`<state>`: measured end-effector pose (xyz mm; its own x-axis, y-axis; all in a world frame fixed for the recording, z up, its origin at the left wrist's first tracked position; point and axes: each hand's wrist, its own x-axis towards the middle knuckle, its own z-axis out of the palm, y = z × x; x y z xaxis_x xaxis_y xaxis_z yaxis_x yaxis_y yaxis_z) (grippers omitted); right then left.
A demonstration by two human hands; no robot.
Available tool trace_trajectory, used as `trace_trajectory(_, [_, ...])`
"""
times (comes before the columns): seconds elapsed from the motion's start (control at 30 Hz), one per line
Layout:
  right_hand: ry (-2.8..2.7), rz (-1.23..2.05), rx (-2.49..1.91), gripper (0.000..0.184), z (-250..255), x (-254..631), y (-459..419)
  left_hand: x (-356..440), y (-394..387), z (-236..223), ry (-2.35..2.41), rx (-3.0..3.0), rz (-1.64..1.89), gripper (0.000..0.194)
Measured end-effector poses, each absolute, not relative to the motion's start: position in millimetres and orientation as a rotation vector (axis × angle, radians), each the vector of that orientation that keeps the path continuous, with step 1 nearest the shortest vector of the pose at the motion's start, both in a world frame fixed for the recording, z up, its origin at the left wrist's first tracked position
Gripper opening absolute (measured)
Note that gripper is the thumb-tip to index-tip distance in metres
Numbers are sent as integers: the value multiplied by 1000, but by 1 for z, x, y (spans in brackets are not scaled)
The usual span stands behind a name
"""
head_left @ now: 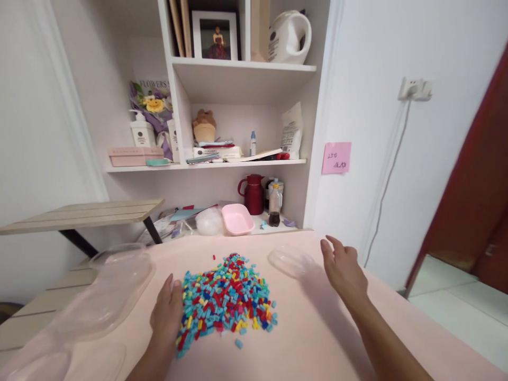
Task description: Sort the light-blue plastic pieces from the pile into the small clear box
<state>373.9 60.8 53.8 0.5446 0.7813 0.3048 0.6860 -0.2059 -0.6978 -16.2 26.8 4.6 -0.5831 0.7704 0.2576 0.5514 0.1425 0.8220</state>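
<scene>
A heap of small building bricks in light blue, red, yellow and dark blue lies spread on the pink tabletop. Against the heap's left edge rests my left hand, its fingers stretched out and holding nothing. My right hand hovers above the table to the right, fingers loosely apart, with nothing in it. Nearest to that hand is a clear plastic container on the table. One light blue brick lies loose in front of the heap, and a red one behind it.
Clear plastic trays lie along the table's left side. Behind the table stand a pink basin, a red thermos jug and a bottle of dark liquid. White shelving rises above; a wooden-slat shelf juts in at left.
</scene>
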Motion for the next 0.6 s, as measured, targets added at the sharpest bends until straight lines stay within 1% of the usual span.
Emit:
trace_trajectory(0.07, [-1221,121,-1707,64,59,362,54,-6,33,7,2120,1282,1368,64])
trace_trajectory(0.1, [-1256,172,-1568,61,60,354,52,0,34,8,2070,1283,1358,63])
trace_trajectory(0.13, [-1306,280,-1422,58,60,344,49,7,36,10,2022,1296,1353,63])
trace_trajectory(0.2, [-1420,600,-1208,57,55,323,43,21,37,14,1930,1324,1353,63])
trace_trajectory(0.27, [-1596,757,-1079,52,45,303,39,34,36,18,1847,1349,1360,67])
trace_trajectory(0.37, [-1824,777,-1062,57,25,281,37,48,31,30,1728,1398,1367,69])
trace_trajectory(0.5, [-1926,713,-1191,66,3,270,40,49,19,48,1516,1468,1362,63])
trace_trajectory(0.6, [-1887,671,-1298,63,-4,266,44,29,19,52,1632,1443,1421,63])
